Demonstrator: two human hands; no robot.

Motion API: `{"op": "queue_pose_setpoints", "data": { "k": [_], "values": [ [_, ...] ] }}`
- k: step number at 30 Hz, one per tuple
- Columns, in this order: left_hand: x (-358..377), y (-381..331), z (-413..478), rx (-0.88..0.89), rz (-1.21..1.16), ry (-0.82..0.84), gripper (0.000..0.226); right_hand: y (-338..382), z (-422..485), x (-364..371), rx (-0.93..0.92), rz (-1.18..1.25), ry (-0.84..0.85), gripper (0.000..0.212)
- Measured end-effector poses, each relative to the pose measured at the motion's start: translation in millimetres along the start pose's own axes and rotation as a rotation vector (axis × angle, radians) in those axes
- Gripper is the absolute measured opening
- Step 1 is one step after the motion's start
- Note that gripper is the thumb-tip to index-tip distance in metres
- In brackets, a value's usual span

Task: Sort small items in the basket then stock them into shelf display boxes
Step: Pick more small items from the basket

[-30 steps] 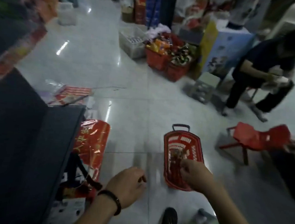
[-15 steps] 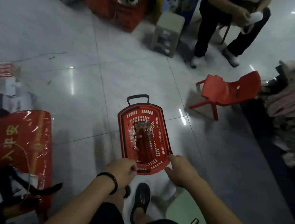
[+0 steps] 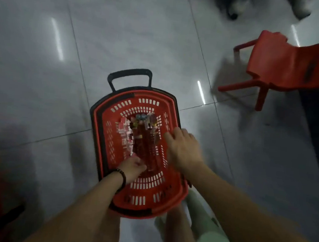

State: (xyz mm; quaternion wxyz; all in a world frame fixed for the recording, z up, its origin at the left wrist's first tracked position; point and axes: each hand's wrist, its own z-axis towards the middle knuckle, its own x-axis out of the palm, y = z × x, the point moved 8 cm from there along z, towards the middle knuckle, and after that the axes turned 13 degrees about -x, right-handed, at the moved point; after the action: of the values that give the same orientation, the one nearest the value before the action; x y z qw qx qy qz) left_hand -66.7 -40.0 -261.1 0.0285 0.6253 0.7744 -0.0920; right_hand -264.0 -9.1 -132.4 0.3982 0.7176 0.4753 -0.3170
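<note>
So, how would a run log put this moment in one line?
basket: on floor | small items: piled inside | left hand: among items, fingers curled, grip unclear | right hand: open, over basket edge

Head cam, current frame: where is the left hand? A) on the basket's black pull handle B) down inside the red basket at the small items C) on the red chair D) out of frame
B: the left hand reaches down inside the red basket, at the near end of the small items; nothing touches the black handle or the red chair.
</note>
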Motion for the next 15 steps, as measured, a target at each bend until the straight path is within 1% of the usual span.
{"op": "queue_pose_setpoints", "data": {
  "k": [2,3,5,6,8,9,11,12,13,15],
  "values": [
    [14,-10,59,-0.047,-0.085,0.005,0.011,-21,43,20,-0.107,-0.121,-0.046,0.048],
    [19,-18,86,-0.057,-0.11,-0.01,0.01,-34,60,28,-0.13,-0.149,-0.099,0.046],
    [28,-40,131,-0.02,-0.159,-0.065,0.009,-56,83,41,-0.166,-0.12,-0.271,0.039],
    [31,-51,150,0.013,-0.187,-0.093,0.014,-64,87,46,-0.2,-0.087,-0.372,0.035],
    [42,-62,194,0.059,-0.275,-0.133,0.038,-75,85,59,-0.279,-0.046,-0.528,0.03],
    [54,-54,234,0.061,-0.331,-0.155,0.048,-78,83,64,-0.307,-0.032,-0.566,0.026],
    [68,-45,286,0.037,-0.345,-0.224,0.062,-83,81,69,-0.325,-0.013,-0.608,0.021],
    [75,-43,305,0.036,-0.342,-0.24,0.061,-84,81,69,-0.327,-0.003,-0.622,0.019],
    [78,-47,306,0.026,-0.336,-0.245,0.054,-84,80,68,-0.336,0.013,-0.638,0.017],
    [77,-64,273,-0.013,-0.36,-0.253,0.04,-85,80,66,-0.357,0.059,-0.66,0.015]
  ]
}}
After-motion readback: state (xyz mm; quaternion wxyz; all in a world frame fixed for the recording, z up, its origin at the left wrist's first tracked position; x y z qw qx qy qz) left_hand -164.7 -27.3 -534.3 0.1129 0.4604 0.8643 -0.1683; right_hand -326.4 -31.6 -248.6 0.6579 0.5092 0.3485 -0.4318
